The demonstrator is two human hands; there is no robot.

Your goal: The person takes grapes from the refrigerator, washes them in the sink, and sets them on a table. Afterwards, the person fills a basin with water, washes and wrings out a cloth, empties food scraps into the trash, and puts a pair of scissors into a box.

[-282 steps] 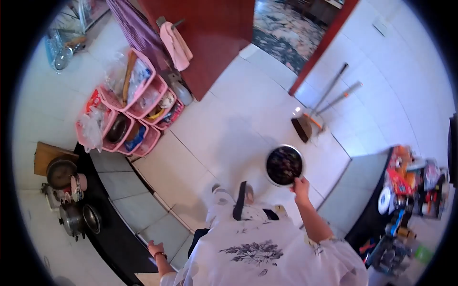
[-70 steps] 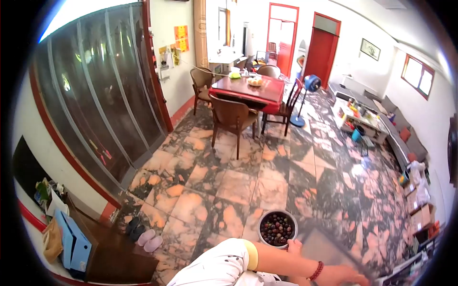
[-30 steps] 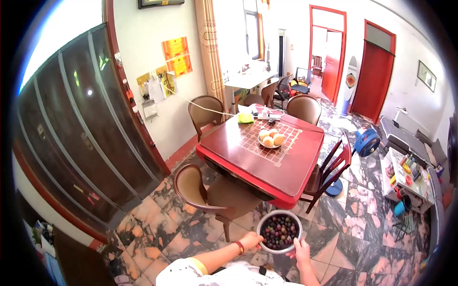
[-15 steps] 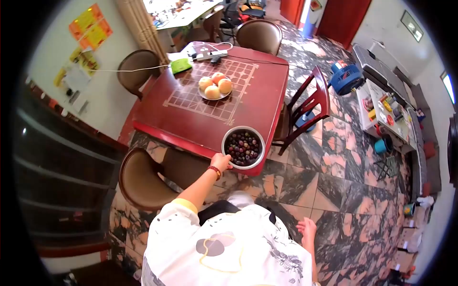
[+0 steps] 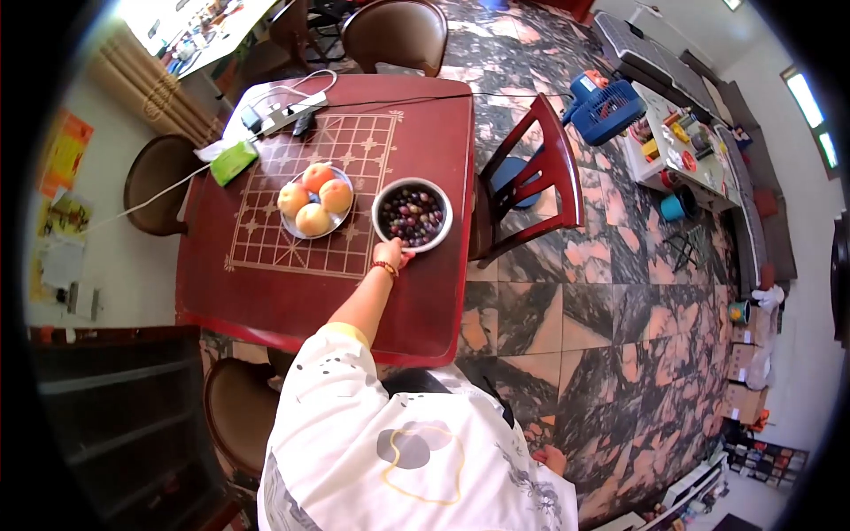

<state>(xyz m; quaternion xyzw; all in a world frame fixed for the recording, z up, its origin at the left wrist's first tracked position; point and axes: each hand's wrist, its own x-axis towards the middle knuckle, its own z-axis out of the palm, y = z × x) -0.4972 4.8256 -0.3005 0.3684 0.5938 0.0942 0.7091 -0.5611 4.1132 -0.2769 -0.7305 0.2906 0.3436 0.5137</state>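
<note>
My left hand (image 5: 392, 255) grips the near rim of a round metal bowl (image 5: 447, 219), its fingers closed on the edge. Dark purple and reddish round fruits (image 5: 412, 215) fill the bowl, which is over the right part of the red table (image 5: 416, 319); whether its base touches the tabletop cannot be made out. Just left of the bowl, a plate (image 5: 345, 212) holds several peach-coloured round fruits (image 5: 312, 219). My right hand (image 5: 551, 458) hangs low beside my body, partly covered by the shirt, its fingers loosely apart with nothing seen in them.
A power strip (image 5: 292, 112) with cables and a green packet (image 5: 234, 163) lie at the table's far left. A dark red chair (image 5: 558, 168) stands right of the table, near a blue fan (image 5: 608, 113). Brown chairs (image 5: 396, 35) surround the other sides.
The bowl in my left hand has moved from the table's near corner farther over the tabletop, beside the plate. My right hand has dropped closer to my body. The view has turned right.
</note>
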